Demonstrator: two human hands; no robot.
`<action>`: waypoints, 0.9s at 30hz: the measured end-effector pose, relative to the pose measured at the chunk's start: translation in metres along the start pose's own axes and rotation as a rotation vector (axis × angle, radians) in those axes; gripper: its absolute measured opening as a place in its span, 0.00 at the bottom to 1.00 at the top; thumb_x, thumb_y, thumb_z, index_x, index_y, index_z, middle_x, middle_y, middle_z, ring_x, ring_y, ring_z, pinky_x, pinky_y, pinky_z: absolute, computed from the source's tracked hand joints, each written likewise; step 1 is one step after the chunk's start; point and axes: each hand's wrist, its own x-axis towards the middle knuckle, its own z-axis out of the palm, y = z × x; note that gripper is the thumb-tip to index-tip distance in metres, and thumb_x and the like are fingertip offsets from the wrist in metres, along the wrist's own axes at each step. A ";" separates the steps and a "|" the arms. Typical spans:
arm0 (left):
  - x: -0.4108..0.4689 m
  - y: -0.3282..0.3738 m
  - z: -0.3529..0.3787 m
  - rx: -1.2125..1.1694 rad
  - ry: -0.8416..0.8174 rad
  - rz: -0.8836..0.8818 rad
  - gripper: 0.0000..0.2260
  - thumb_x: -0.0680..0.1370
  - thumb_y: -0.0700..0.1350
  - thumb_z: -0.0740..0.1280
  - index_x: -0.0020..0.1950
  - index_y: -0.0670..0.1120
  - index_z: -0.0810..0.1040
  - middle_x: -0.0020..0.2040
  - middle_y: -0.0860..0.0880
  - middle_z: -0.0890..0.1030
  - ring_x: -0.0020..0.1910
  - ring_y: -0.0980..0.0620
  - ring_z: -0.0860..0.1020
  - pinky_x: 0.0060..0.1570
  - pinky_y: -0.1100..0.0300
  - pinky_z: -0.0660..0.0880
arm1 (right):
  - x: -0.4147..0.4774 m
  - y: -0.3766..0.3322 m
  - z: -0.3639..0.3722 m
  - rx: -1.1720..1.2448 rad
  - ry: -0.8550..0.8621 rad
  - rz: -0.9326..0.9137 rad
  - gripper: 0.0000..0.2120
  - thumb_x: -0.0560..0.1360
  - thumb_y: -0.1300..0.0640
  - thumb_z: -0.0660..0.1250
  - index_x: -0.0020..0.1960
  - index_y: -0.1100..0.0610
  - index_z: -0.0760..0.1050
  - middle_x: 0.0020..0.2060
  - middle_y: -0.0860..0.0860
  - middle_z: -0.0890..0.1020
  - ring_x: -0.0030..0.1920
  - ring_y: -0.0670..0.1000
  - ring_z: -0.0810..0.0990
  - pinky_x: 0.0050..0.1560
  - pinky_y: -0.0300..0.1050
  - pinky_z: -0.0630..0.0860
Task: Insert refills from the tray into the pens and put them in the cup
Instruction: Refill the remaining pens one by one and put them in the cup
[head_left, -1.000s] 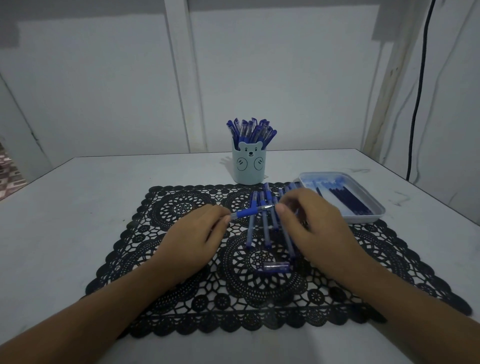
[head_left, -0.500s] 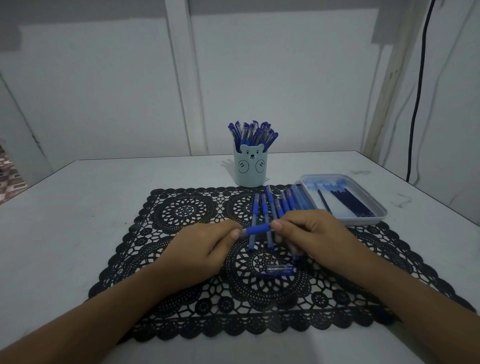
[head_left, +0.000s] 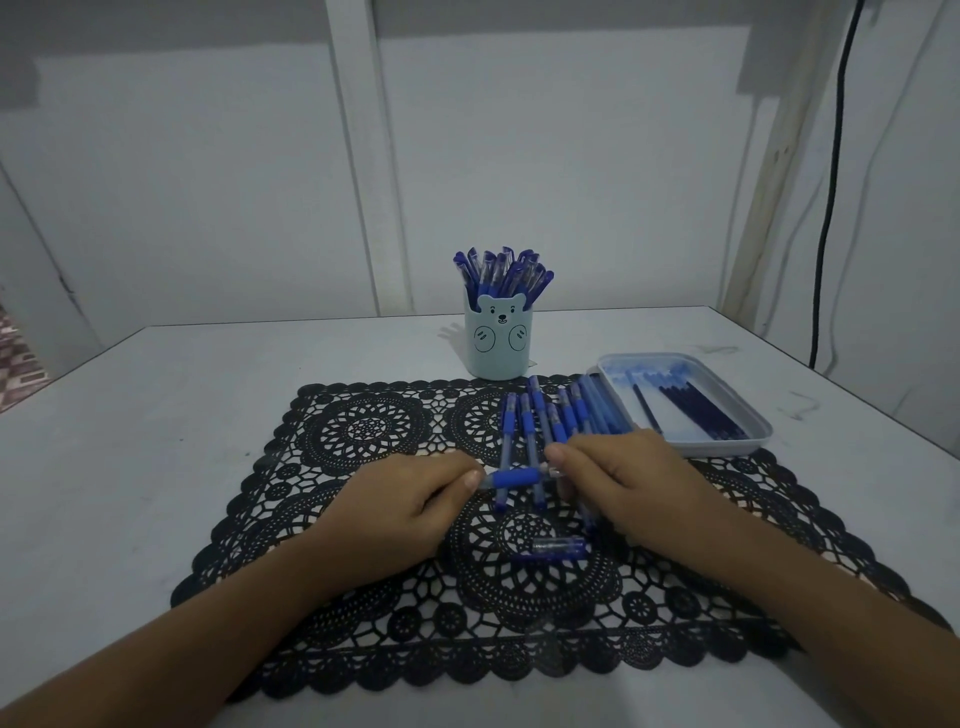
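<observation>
1. Between the two hands, the pen (head_left: 514, 477) is held level just above the mat (head_left: 363, 431), its long axis running left to right.
2. The left hand (head_left: 400, 514) pinches the pen's left end between thumb and curled forefinger. The right hand (head_left: 623, 483) pinches the right end the same way. Whether a refill is seated cannot be told.
3. Beyond the fingertips, the loose pens (head_left: 540, 421) lie in a row, long axes pointing away from the hands.
4. A pen cap (head_left: 558, 548) lies nearer than the right hand's thumb, between the wrists.
5. The tray (head_left: 727, 447) with dark refills (head_left: 696, 410) sits ahead and to the right; the right hand is nearer.
6. The cup (head_left: 497, 343) stands straight ahead, beyond the row and crowded with pens. Judgement: the crosswise pen needs turning upright to go in.
7. Markings: a bear face on the cup; no readable writing or brand.
</observation>
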 end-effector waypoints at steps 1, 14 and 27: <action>0.000 0.000 0.000 -0.003 0.004 -0.004 0.17 0.74 0.60 0.47 0.44 0.56 0.73 0.30 0.57 0.73 0.31 0.55 0.72 0.30 0.65 0.66 | 0.001 0.001 0.000 -0.009 -0.006 -0.007 0.14 0.74 0.42 0.54 0.36 0.46 0.71 0.28 0.49 0.77 0.31 0.48 0.74 0.31 0.37 0.68; 0.002 -0.001 0.002 -0.003 0.070 -0.010 0.20 0.74 0.59 0.47 0.45 0.51 0.75 0.28 0.54 0.73 0.35 0.53 0.73 0.31 0.67 0.67 | 0.000 0.003 0.001 0.038 -0.057 0.080 0.07 0.73 0.46 0.64 0.49 0.44 0.67 0.39 0.45 0.75 0.37 0.41 0.74 0.36 0.32 0.70; 0.002 -0.001 0.002 0.001 0.074 -0.008 0.21 0.74 0.60 0.46 0.45 0.50 0.75 0.29 0.53 0.73 0.35 0.51 0.73 0.31 0.62 0.67 | 0.002 -0.001 0.002 0.217 0.016 0.188 0.06 0.74 0.48 0.61 0.41 0.47 0.74 0.28 0.43 0.78 0.29 0.41 0.76 0.33 0.34 0.73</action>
